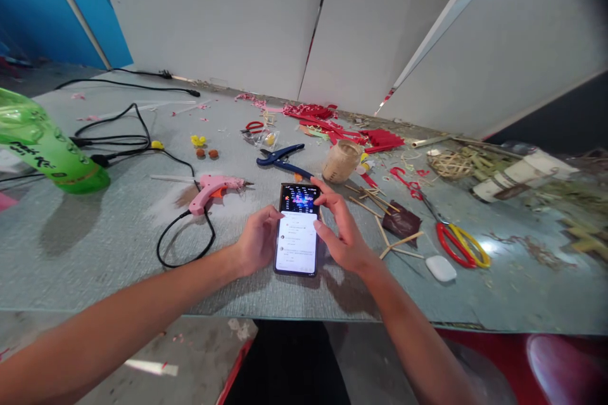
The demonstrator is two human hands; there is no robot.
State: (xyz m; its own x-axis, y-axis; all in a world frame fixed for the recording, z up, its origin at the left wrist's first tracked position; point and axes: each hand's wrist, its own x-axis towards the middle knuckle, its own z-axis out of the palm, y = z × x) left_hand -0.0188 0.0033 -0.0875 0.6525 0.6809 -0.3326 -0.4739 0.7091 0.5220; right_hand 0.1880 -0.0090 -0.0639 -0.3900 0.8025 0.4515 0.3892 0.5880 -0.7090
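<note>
A phone (297, 240) with a lit screen stands upright in view near the table's front edge, a dark picture at its top and lines of text on white below. My left hand (259, 242) grips its left side, the thumb at the screen's edge. On the other side, my right hand (341, 228) has its thumb and a finger at the phone's right edge, the other fingers curled near the top corner. A pink glue gun (209, 193) lies left of my left hand. Blue pliers (284, 158) and a tan jar (341, 161) are beyond the phone.
A green bottle (52, 145) stands at the left beside black cables (116, 139). Red paper strips (332, 123) lie at the back. Thin sticks (392, 243), a brown packet (401, 223), a white case (441, 269) and red-and-yellow scissors (458, 245) lie to the right.
</note>
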